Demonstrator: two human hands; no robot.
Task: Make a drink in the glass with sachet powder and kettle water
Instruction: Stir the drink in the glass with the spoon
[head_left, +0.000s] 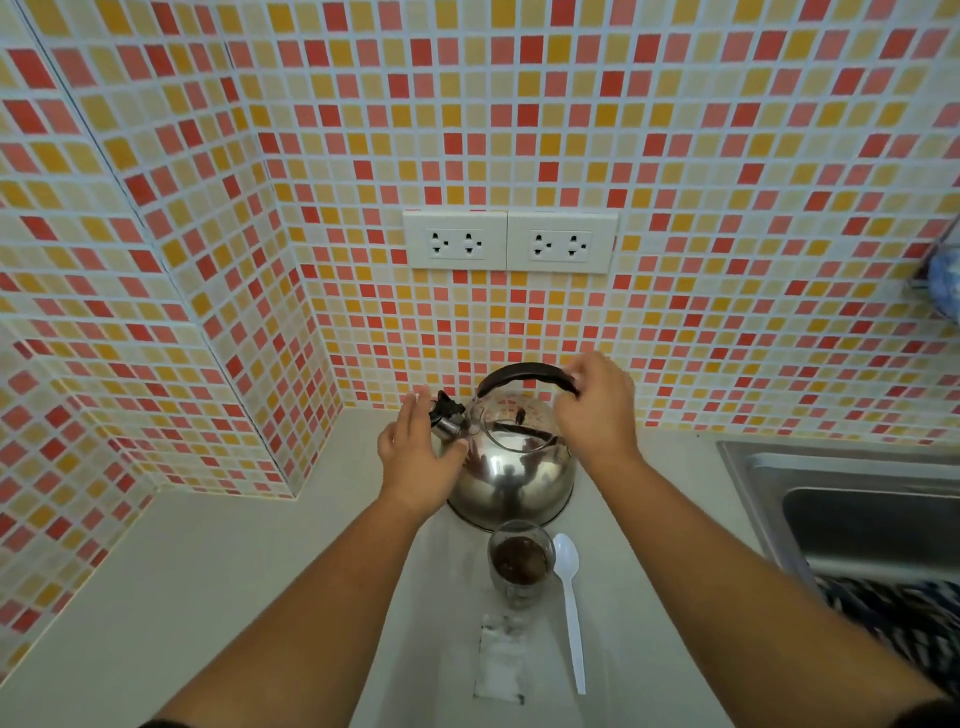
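Shiny steel kettle (511, 467) sitting on the pale surface (218, 571), pushed up close to the far tiled wall (519, 130). Spout (448, 415) with its black cap pointing left, black arched handle (524, 376) standing upright over the lid.

Right hand (597, 402) wrapped around the right end of that handle, fingers curled over it, so closed and gripping. Left hand (418, 449) spread open, palm facing the kettle's left side right at the spout, thumb touching the body just below it. Hard to say whether the rest of the fingers actually make contact.

Just near of the kettle, almost touching its base: the glass (521, 564), upright, with dark brown powder in the bottom. No liquid visible in it. White plastic spoon (569, 608) lying flat just right of the glass, bowl end far, handle pointing toward the near edge. Torn sachet (501, 657), whitish and a bit blurry, lying flat just near of the glass and left of the spoon handle.

Off to the right, steel sink (857, 509) set into the surface, well apart from the kettle. On the wall above the kettle, 2 white socket plates (510, 240) side by side. Tiles all orange, red and cream squares, with a corner jutting out on the left. Something blue and blurry at the far right edge, can't tell what.
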